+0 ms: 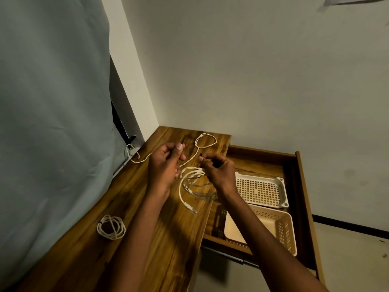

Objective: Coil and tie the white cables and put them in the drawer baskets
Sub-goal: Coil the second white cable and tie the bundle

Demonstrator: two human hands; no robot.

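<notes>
Coil half hidden by right hand.

Wooden table: coiled white cable near left; loose twisted cord far; plug-ended cable middle, partly lifted by hand.
</notes>
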